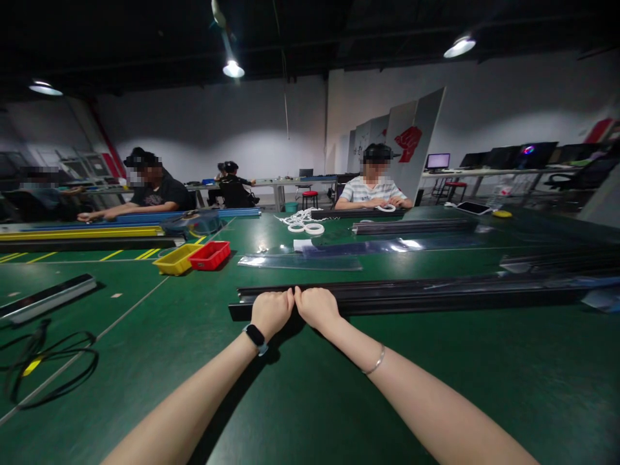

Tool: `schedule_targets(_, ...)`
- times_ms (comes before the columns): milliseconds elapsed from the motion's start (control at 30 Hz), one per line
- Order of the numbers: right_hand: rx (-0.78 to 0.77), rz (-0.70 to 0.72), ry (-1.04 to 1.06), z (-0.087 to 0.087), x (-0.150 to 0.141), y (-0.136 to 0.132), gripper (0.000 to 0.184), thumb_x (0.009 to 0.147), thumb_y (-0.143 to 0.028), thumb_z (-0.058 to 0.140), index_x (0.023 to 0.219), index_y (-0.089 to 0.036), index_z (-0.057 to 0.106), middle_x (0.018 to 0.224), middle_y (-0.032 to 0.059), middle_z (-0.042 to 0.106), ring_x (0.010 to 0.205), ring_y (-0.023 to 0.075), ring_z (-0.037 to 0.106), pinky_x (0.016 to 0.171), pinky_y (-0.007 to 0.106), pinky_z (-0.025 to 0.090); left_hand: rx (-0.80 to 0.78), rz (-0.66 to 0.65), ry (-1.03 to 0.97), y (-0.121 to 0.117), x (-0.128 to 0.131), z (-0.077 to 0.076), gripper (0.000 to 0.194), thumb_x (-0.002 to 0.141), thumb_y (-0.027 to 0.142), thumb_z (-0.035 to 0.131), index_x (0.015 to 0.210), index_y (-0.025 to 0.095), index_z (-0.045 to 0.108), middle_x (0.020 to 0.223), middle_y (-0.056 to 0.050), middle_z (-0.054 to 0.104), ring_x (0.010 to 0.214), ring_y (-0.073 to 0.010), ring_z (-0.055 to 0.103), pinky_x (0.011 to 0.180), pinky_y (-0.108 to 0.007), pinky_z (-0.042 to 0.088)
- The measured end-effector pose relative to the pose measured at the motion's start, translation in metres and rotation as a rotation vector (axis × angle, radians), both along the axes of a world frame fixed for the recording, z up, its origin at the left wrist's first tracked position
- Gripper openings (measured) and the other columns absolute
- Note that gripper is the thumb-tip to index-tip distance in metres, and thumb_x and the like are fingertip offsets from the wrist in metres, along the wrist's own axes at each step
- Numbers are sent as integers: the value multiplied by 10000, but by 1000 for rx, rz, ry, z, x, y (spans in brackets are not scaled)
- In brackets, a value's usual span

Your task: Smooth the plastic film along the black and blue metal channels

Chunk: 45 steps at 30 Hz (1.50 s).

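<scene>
A long black rail [436, 296] lies across the green table [310, 387] in front of me, running from centre-left to the far right. My left hand [271, 311] and my right hand [317, 307] sit side by side near its left end, both curled into fists and pressed against the rail's near edge. The fingers fold under, so I cannot see whether they wrap the rail or only press on it. A black watch is on my left wrist and a thin bangle on my right.
A yellow bin [177, 259] and a red bin [210, 255] stand at the left. Clear plastic sleeves [300, 261], white rings [307, 226], more black rails [411, 226] and a black cable [48, 361] lie about. Other people sit at the far side and left.
</scene>
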State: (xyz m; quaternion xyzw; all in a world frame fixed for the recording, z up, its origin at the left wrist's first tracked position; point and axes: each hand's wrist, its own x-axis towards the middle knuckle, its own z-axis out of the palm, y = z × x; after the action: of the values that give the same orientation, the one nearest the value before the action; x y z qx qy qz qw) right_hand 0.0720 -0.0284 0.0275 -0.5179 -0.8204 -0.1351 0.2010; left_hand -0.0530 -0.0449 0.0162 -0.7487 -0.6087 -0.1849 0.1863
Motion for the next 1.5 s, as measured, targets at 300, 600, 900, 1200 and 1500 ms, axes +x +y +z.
schedule_targets(300,5,13,-25,1,0,0,538,844,-311,164,651,-129,631,602,95,586,584,168,559,575,282,395,9,11,0,1,-1,-2,486,839,331,173,636,149,575,601,-50,573,532,-153,504,516,-244,287)
schedule_targets(600,1,29,-39,0,1,0,535,849,-313,160,669,-126,628,619,92,589,596,160,555,586,276,396,32,-30,-37,-3,1,1,427,843,305,189,711,138,559,678,-65,564,653,-133,500,618,-252,311)
schedule_targets(900,-50,102,-1,3,5,-3,528,855,-355,109,781,-174,600,696,61,596,676,148,563,614,253,394,-7,-33,-7,-3,0,2,443,847,297,173,679,145,553,628,-55,556,597,-135,499,581,-248,317)
schedule_targets(1200,-99,44,-16,6,4,-5,529,856,-358,107,798,-162,595,682,68,595,647,147,566,608,256,397,-21,-11,-19,-4,1,5,469,844,310,158,689,138,566,637,-64,563,583,-147,509,550,-246,325)
schedule_targets(1500,-77,15,-21,5,3,-5,511,852,-294,129,734,-133,600,643,94,583,625,163,564,575,266,403,-17,-6,-36,-4,2,3,480,838,295,163,637,123,563,610,-71,558,580,-143,511,560,-249,331)
